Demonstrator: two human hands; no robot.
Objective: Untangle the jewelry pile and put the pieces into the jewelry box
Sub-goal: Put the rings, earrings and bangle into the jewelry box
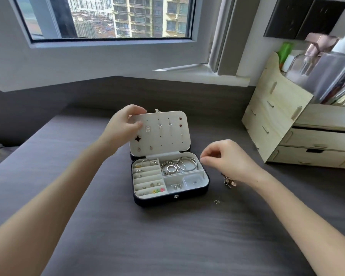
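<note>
Your left hand (126, 124) grips the upper left corner of the lid (165, 136), fingers curled round its edge, and the lid stands upright. Its pale lining carries studs and small pendants, with a dark clover charm at its left side. In the jewelry box (170, 199) below, the ring rolls (147, 176) on the left hold rings and a few bright coloured pieces. The back right compartment holds silver bangles (185, 165) and a beaded band. The front right compartments hold small earrings and a clear pouch (193, 181). Just right of the box your right hand (227, 160) hovers with fingers curled, thumb and forefinger tips close together; you cannot tell whether they pinch anything. Under that wrist lies the jewelry tangle (228, 181), and a loose small piece (217, 201) sits right of the box's front corner. Open dark desk (167, 246) stretches in front of the box. A wooden organizer (283, 124) stands well to its right, and a window (108, 16) is behind it.
</note>
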